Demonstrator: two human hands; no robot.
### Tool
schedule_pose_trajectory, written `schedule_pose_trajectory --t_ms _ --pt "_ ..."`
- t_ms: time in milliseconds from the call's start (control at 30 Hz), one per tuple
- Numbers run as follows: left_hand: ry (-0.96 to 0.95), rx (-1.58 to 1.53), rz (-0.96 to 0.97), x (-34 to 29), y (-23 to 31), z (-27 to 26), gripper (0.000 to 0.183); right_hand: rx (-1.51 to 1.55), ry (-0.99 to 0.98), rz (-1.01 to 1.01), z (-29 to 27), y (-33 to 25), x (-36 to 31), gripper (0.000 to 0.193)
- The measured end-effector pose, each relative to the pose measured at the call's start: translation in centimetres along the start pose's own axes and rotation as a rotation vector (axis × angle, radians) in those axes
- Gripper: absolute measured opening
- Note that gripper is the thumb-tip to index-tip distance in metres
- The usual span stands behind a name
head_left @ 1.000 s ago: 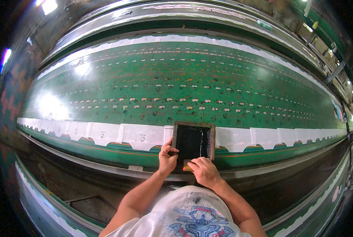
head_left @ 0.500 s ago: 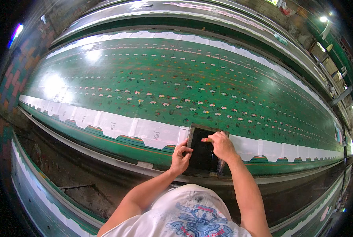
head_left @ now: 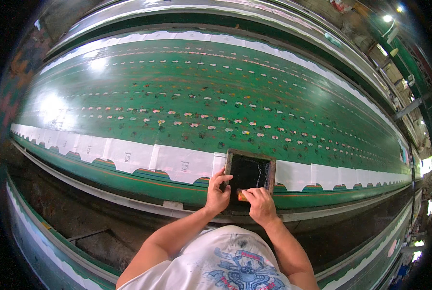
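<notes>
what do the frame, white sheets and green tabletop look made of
Frame: probably wood, dull, with thick, stained edges. White sheets: matte, thin and flat; fabric or paper. Green tabletop: glossy coating, perhaps paint or plastic, judging by the glare.

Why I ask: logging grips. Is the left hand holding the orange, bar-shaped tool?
No, the right hand holds the tool; the left hand is at the dark rectangular frame.

The frame (head_left: 272, 175) rises just beside my right fingers (head_left: 257, 194); beyond it, I could pass over the green counter (head_left: 124, 89).
</notes>
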State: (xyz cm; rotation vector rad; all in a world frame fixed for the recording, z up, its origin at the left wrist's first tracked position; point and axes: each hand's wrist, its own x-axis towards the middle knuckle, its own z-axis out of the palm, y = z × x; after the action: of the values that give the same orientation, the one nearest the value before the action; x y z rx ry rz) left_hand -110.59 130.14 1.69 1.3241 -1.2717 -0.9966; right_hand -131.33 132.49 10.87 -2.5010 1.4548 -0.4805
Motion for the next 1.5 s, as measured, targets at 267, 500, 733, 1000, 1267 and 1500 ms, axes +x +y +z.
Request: schedule_pose_trajectory --t_ms 267,500,733,1000,1267,1500 --pt "-0.04 0.114 0.079 -0.1 -0.1 -0.2 0.051 0.112 0.012 0.022 -1.1 -1.7 -1.4 0.036" --pt "0.008 0.159 0.177 -0.1 0.2 0.8 0.054 0.282 0.144 0.057 -1.1 1.5 -3.4 0.038" --pt "-0.049 0.162 0.326 -0.5 4.5 7.5 0.054 0.348 0.218 0.099 -3.0 7.2 -7.9 0.039" --pt "-0.036 0.152 0.237 -2.5 4.7 19.7 0.048 0.353 0.226 0.135 -6.9 16.4 -15.0 0.041" --pt "0.009 0.069 0.052 -3.2 3.3 24.6 0.038 0.392 0.186 0.06 -9.6 21.1 -17.2 0.04" --pt "0.01 -0.021 0.0 -3.4 2.9 24.8 0.034 0.411 0.173 -0.001 -9.9 22.1 -17.1 0.039"
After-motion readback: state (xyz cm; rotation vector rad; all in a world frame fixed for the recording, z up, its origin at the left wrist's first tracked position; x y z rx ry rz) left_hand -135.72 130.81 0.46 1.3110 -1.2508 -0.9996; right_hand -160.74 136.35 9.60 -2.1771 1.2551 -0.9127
